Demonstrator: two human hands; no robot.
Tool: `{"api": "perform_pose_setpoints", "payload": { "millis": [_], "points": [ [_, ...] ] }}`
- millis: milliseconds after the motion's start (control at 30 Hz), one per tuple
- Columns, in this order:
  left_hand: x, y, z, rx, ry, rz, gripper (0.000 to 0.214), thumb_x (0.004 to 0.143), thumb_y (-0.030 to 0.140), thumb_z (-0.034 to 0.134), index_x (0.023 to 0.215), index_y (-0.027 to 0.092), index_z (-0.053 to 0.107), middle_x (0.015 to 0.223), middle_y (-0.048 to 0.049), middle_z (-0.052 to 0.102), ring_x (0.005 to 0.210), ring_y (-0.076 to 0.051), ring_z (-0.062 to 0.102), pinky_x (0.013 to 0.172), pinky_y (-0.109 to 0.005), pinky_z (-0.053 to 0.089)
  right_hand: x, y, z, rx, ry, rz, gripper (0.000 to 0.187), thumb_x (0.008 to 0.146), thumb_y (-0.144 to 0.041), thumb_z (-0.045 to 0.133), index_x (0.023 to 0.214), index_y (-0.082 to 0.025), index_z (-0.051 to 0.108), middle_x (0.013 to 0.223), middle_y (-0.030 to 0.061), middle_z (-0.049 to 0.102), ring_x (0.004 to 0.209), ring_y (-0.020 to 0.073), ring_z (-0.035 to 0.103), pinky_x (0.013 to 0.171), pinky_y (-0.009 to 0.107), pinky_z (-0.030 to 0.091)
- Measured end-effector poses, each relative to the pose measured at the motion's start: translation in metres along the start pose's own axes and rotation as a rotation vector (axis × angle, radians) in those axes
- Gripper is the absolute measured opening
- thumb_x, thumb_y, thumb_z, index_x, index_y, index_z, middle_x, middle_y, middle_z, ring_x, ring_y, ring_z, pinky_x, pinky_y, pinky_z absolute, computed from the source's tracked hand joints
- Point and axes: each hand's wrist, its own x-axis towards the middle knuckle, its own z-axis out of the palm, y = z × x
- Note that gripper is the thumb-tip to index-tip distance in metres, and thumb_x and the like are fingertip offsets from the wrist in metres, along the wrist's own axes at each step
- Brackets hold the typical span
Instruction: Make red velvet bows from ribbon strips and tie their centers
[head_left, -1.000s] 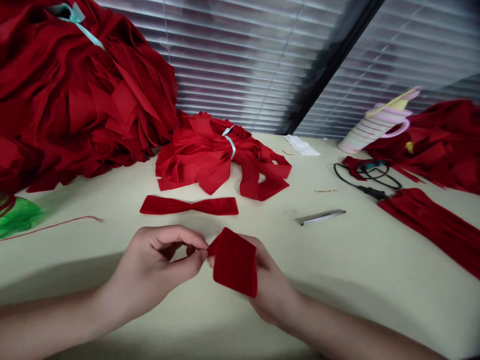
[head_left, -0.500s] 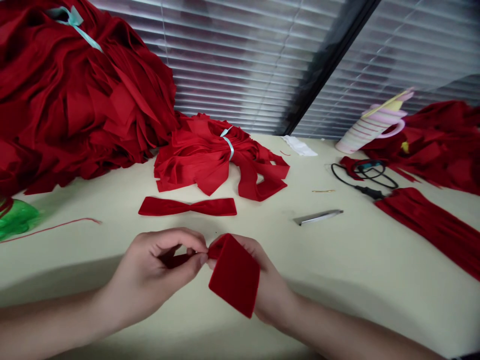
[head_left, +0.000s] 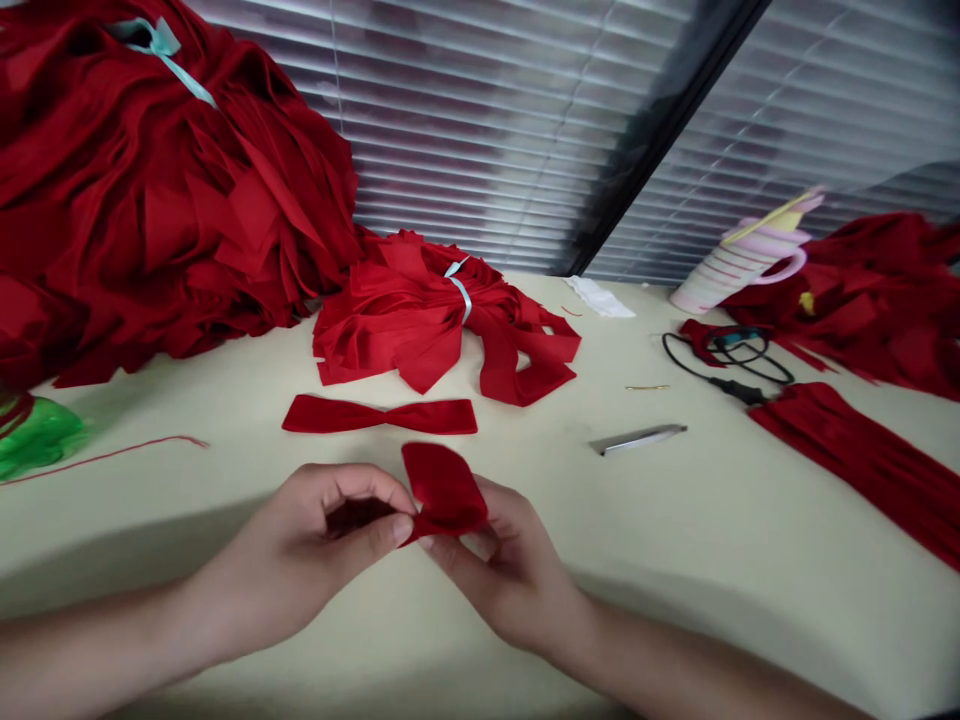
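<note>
Both hands hold one red velvet ribbon (head_left: 446, 485) above the near middle of the table. My left hand (head_left: 300, 560) pinches it between thumb and forefinger near its middle. My right hand (head_left: 517, 570) grips it close beside that pinch, and one end folds up and over in front of the right fingers. Part of the ribbon is hidden inside the left palm. Just beyond the hands, a red bow-shaped ribbon piece (head_left: 380, 415), narrowed at its middle, lies flat on the table.
Behind lie a tied bundle of red ribbons (head_left: 405, 310) and a large red fabric heap (head_left: 150, 220). On the right are metal snips (head_left: 643, 438), a black cable (head_left: 742, 388), a striped mug (head_left: 739, 265) and red strips (head_left: 862, 460). Green plastic (head_left: 37, 435) and red thread (head_left: 112, 457) are left.
The ribbon's free end, which hung down over my right hand, now stands folded upward. My right thumb has come into sight under the ribbon; my left hand keeps its pinch.
</note>
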Motion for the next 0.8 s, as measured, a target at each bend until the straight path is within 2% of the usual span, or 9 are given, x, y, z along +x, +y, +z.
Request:
{"api": "perform_pose_setpoints", "payload": {
  "millis": [133,300,400,567,800],
  "points": [
    [0.0009,-0.0003,-0.0019,-0.012,-0.005,-0.074,0.019,0.084,0.034,0.051,0.082,0.021,0.064,0.069,0.0011,0.059,0.060,-0.011,0.051,0.051,-0.019,0.041,0.0007,0.0001,0.0001,0.027,0.000,0.079,0.006,0.077,-0.019,0.056,0.072,-0.016,0.056,0.066,-0.0009,0.053,0.061,0.0104,0.047,0.058,0.024,0.043],
    [-0.0008,-0.0023,0.0020,0.003,0.039,0.017,0.020,0.084,0.031,0.049,0.075,0.020,0.063,0.064,0.0028,0.054,0.058,-0.010,0.046,0.052,-0.019,0.039,0.0008,-0.0024,0.0012,-0.007,0.036,0.100,0.009,0.074,-0.016,0.056,0.066,-0.017,0.053,0.061,-0.0028,0.052,0.057,0.0086,0.045,0.053,0.021,0.039],
    [-0.0009,-0.0013,0.0040,0.001,0.052,0.026,0.021,0.083,0.030,0.048,0.073,0.020,0.063,0.062,0.0026,0.053,0.057,-0.010,0.045,0.051,-0.019,0.038,0.0013,-0.0021,0.0018,-0.006,0.027,0.116,0.009,0.075,-0.016,0.055,0.067,-0.017,0.053,0.061,-0.0029,0.052,0.056,0.0085,0.045,0.053,0.021,0.039],
    [0.0002,-0.0037,0.0041,-0.001,0.014,-0.018,0.026,0.084,0.034,0.046,0.068,0.018,0.060,0.060,0.0026,0.044,0.057,-0.011,0.039,0.051,-0.021,0.035,0.0012,-0.0017,0.0013,-0.033,0.000,0.125,0.009,0.076,-0.017,0.055,0.068,-0.017,0.054,0.062,-0.0026,0.052,0.057,0.0087,0.045,0.053,0.022,0.039],
    [-0.0011,-0.0084,0.0022,-0.045,-0.070,-0.084,0.023,0.082,0.035,0.054,0.068,0.017,0.059,0.062,0.0037,0.043,0.057,-0.010,0.034,0.051,-0.021,0.029,-0.0009,-0.0016,0.0012,0.013,-0.008,0.150,0.007,0.074,-0.017,0.057,0.068,-0.016,0.055,0.062,-0.0010,0.053,0.057,0.0101,0.047,0.054,0.024,0.040]
  ]
}}
